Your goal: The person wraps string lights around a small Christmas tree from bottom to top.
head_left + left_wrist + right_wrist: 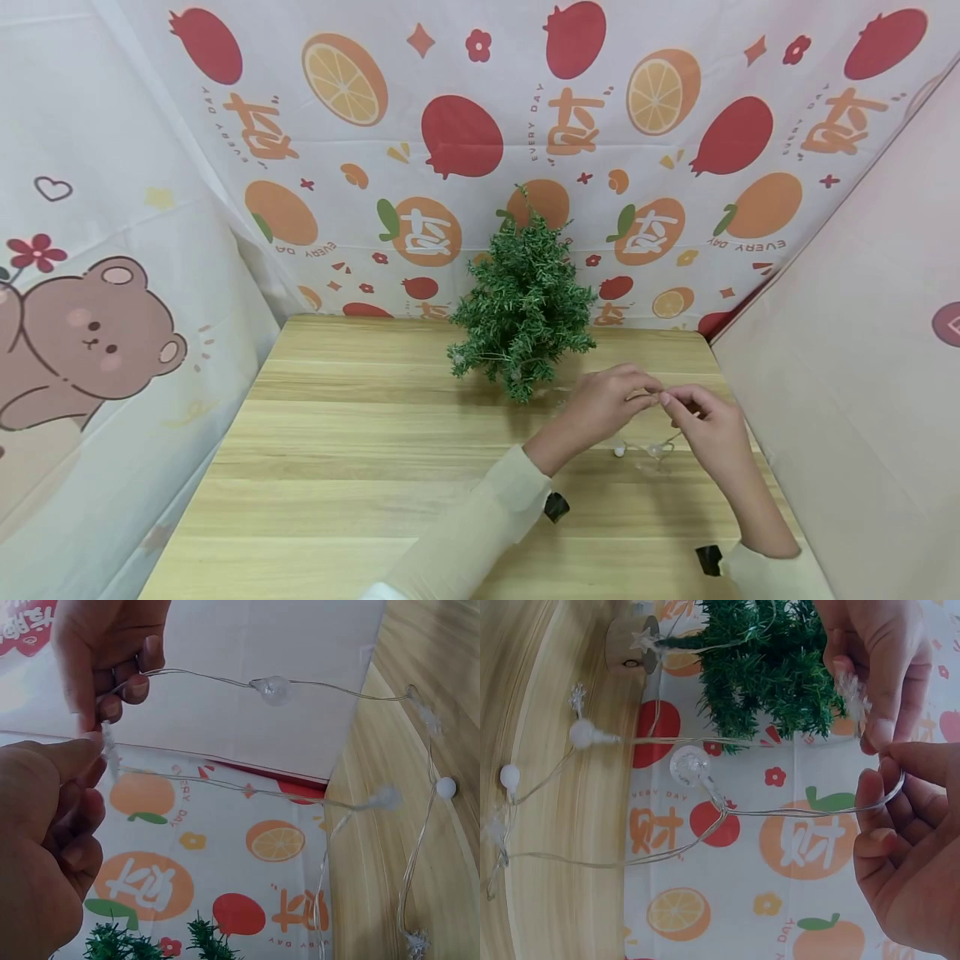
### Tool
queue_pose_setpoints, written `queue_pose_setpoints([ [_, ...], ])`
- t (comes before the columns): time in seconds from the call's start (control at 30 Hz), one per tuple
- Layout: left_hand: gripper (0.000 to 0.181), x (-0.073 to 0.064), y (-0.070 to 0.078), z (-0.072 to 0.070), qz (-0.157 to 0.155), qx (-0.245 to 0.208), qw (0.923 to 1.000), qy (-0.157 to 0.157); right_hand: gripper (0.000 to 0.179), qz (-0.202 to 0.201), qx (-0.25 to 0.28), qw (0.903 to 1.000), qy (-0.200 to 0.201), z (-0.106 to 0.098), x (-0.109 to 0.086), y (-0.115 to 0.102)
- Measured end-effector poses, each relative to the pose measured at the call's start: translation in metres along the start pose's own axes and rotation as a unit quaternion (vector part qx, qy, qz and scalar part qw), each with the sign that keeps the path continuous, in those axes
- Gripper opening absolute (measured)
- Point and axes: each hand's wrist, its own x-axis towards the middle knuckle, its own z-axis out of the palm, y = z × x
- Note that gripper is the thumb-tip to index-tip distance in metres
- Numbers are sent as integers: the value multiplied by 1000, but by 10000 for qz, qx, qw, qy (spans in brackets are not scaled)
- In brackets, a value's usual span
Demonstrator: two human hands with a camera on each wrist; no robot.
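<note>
A string of fairy lights point(274, 691) on thin clear wire runs between my two hands, above the right side of the table. My left hand point(607, 404) pinches the wire by a clear snowflake-shaped light point(853, 696). Close against its fingertips, my right hand point(708, 429) pinches the same wire, which also passes through its curled fingers. Beyond the left hand stands a small green artificial tree point(525, 308). In the right wrist view, part of the string reaches its branches, and a star-shaped light point(643, 641) hangs before its wooden base point(622, 656).
Further along, a small white ball point(618, 451) and more lights of the string trail low over the wooden table point(337, 467). A fruit-patterned cloth point(465, 75) hangs behind the tree. Pale cloths point(862, 350) close off both sides.
</note>
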Motion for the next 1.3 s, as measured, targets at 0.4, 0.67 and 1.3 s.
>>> queue_pose_setpoints([
  [0.4, 16, 1, -13, 0, 357, -525, 9977, 221, 17, -161, -60, 9998, -126, 0, -8, -5],
  [0.67, 15, 12, -21, -1, 209, -557, 9975, 387, 25, 306, 40, 9992, -258, -1, -20, -8],
  [1.3, 17, 37, -36, -30, -553, -1341, 9865, 760, 27, 747, 173, 9970, 92, 7, -40, 1],
])
